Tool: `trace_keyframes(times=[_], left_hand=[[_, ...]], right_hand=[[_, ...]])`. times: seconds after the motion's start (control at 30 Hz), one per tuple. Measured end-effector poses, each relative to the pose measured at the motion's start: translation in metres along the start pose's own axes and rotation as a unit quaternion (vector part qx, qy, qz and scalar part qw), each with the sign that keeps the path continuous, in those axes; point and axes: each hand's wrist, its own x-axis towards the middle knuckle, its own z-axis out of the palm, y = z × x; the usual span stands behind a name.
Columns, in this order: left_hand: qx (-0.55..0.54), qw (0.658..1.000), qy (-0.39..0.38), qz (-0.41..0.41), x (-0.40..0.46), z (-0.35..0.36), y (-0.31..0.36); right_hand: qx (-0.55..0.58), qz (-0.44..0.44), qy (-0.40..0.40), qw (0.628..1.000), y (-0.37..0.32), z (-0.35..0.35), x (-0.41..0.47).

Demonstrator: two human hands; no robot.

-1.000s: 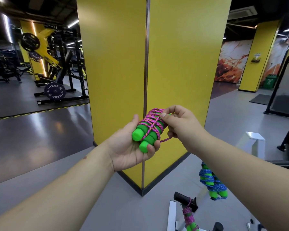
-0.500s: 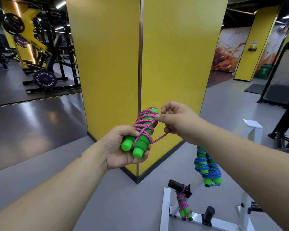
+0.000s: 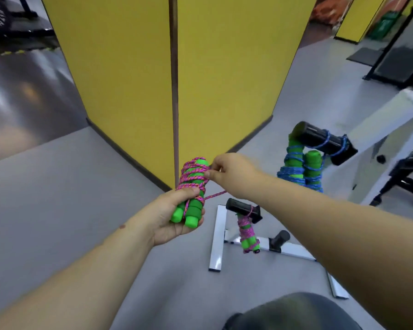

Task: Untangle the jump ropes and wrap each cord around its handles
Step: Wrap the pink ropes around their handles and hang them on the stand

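Securing the last turn of pink cord [image 3: 193, 178] on the green handles [image 3: 188, 211].
My left hand [image 3: 174, 219] is gripping both handles; my right hand [image 3: 231, 173] is pinching what looks like the cord's tail, pulling snug before tucking.

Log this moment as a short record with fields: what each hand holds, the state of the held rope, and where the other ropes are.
left hand: grips two green handles side by side
right hand: pinches the pink cord near the handles' top
held rope: mostly wound, a short strand loose
second pink rope: wrapped, hanging from a black peg
blue rope: wrapped, hanging from the upper black peg
floor: grey
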Motion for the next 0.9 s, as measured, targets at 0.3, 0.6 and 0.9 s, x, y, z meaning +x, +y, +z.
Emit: trace_keyframes(times=[0.3, 0.6, 0.9], left_hand=[[-0.007, 0.996, 0.079, -0.034, 0.131, -0.033, -0.055], [0.000, 0.992, 0.124, 0.017, 0.224, -0.039, -0.091], [-0.035, 0.996, 0.088, 0.005, 0.263, -0.024, -0.110]], right_hand=[[0.382, 0.206, -0.097, 0.895, 0.084, 0.088, 0.050], [-0.028, 0.045, -0.209, 0.977, 0.131, 0.138, 0.067], [-0.295, -0.063, -0.128, 0.945, 0.175, 0.160, 0.059]])
